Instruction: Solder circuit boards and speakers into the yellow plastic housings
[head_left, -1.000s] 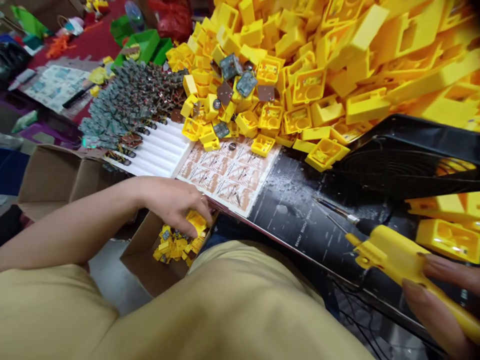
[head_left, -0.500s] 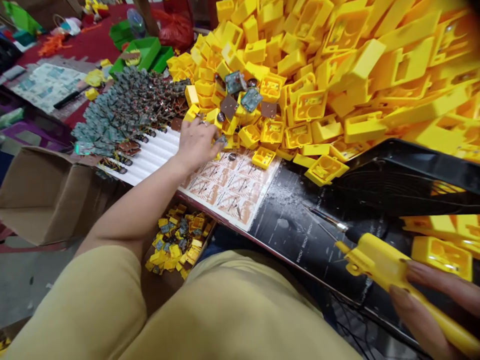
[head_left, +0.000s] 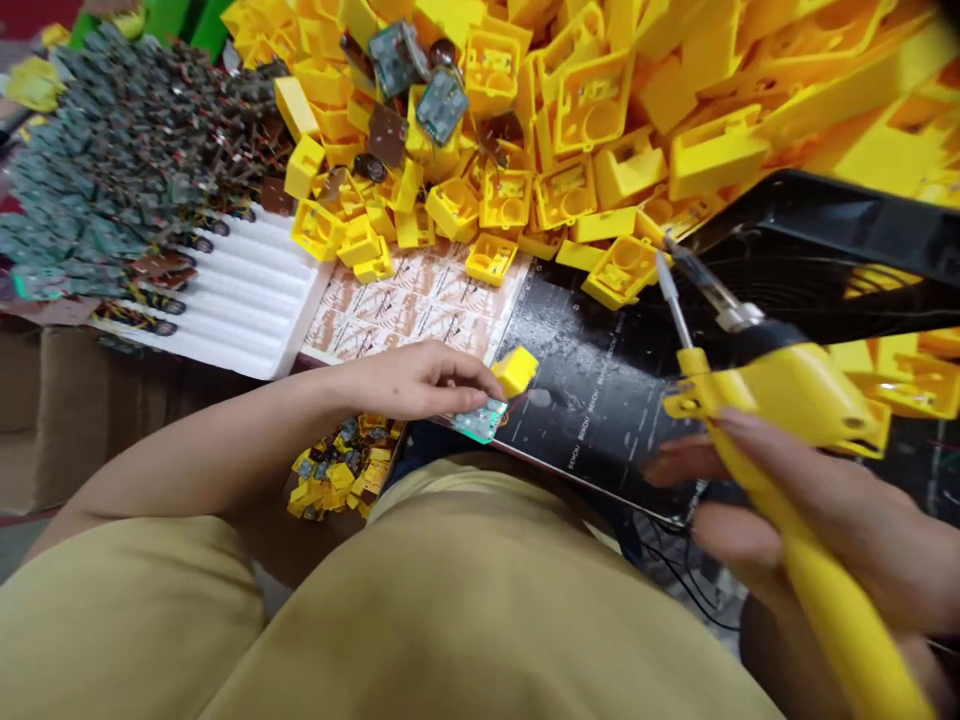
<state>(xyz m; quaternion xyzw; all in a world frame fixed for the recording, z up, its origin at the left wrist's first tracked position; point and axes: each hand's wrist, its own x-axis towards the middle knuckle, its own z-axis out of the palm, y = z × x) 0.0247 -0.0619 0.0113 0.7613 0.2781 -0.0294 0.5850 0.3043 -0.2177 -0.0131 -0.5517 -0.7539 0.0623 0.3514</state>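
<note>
My left hand (head_left: 412, 380) is closed at the near edge of the bench, gripping a small green circuit board (head_left: 478, 421) between thumb and fingers. A small yellow plastic case (head_left: 517, 371) touches its fingertips; whether it is gripped too I cannot tell. My right hand (head_left: 855, 520) is wrapped round the yellow handle of a soldering gun (head_left: 806, 385), held above the black mat at the right. The tip and a thin feed tube of the gun point up and left, away from the board.
Yellow plastic cases (head_left: 600, 100) are heaped along the back. At left, many wired circuit boards (head_left: 112, 170) lie piled beside a ridged white foam tray (head_left: 262, 285). A black fan-like frame (head_left: 817, 230) stands at right. Below the edge is a box of filled cases (head_left: 341, 470).
My left hand has come back from the heap toward me, bringing the circuit board and yellow case to the bench edge. The soldering gun has risen and moved inward. The view has shifted.
</note>
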